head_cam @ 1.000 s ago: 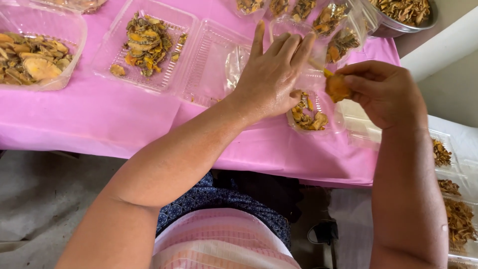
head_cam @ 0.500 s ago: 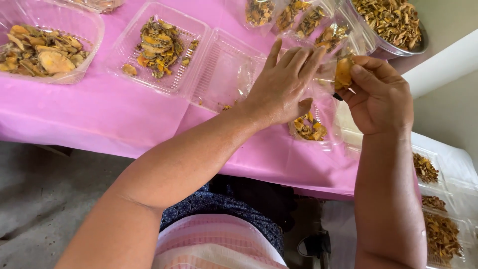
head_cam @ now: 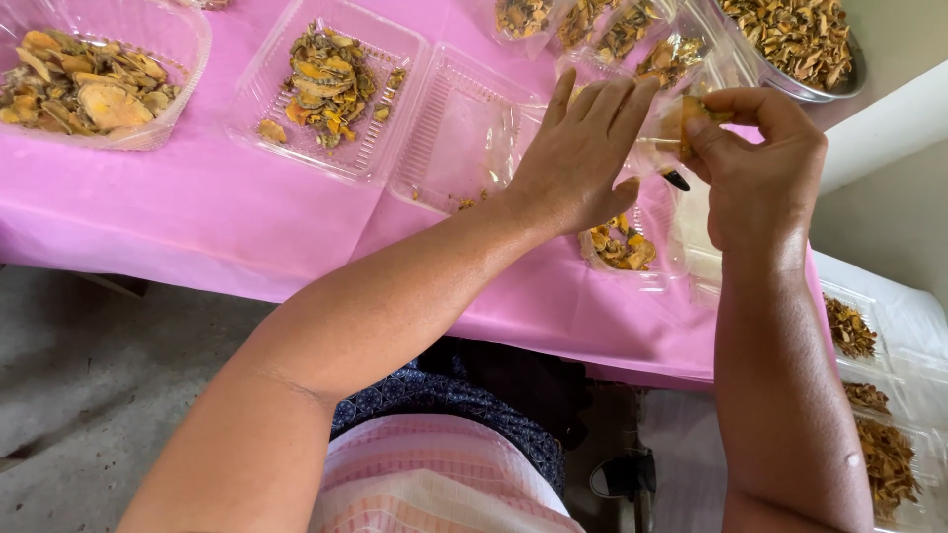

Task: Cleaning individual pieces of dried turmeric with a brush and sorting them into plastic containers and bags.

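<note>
My left hand [head_cam: 578, 158] stretches flat over the pink table, fingers straight and close together, palm down on a clear plastic bag [head_cam: 652, 271] that holds yellow-orange dried slices [head_cam: 617, 247]. Whether the thumb pinches the bag's edge is hidden. My right hand [head_cam: 760, 168] is just to its right, pinching an orange-yellow slice [head_cam: 679, 118] between thumb and fingers, right beside my left fingertips. A small black tip [head_cam: 676, 180] shows between the two hands, under the slice.
An open clear clamshell [head_cam: 400, 44] holds dried slices, its empty lid [head_cam: 464, 128] towards me. A clear tub [head_cam: 188, 59] of slices stands far left, a metal bowl [head_cam: 844, 74] far right, small filled bags [head_cam: 583, 20] behind. More trays [head_cam: 859, 326] lie low right. A pink cloth [head_cam: 197, 217] covers the table.
My right hand has lifted the slice up and brought it next to my left fingertips. My left hand stays flat on the bag.
</note>
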